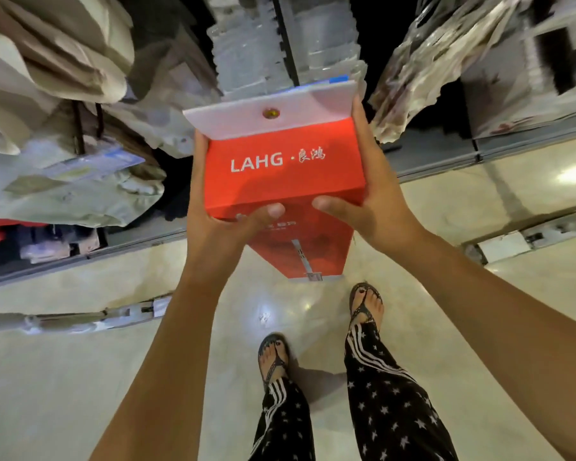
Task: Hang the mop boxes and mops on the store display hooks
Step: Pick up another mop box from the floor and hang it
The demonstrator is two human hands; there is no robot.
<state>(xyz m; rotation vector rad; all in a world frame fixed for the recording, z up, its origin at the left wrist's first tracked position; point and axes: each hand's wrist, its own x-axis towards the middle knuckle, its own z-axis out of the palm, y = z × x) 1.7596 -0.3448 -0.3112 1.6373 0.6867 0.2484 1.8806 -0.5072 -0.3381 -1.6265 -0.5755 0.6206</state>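
Observation:
A tall red mop box [285,176] marked "LAHG" is held upright in front of me, above the floor. Its white top flap [273,109] has a round hang hole with something red showing through it. My left hand [220,214] grips the box's left side, thumb on the near face. My right hand [371,197] grips the right side, fingers reaching up to the flap, thumb on the near face. No display hook can be made out behind the flap.
Behind the box hang clear plastic packs [280,44]. Bagged beige goods [47,94] fill the left, wrapped goods [446,54] the right. Grey shelf bases [446,154] border a glossy tiled floor [80,377]. Long packaged items [80,319] lie on the floor at left and right. My sandalled feet [366,304] stand below.

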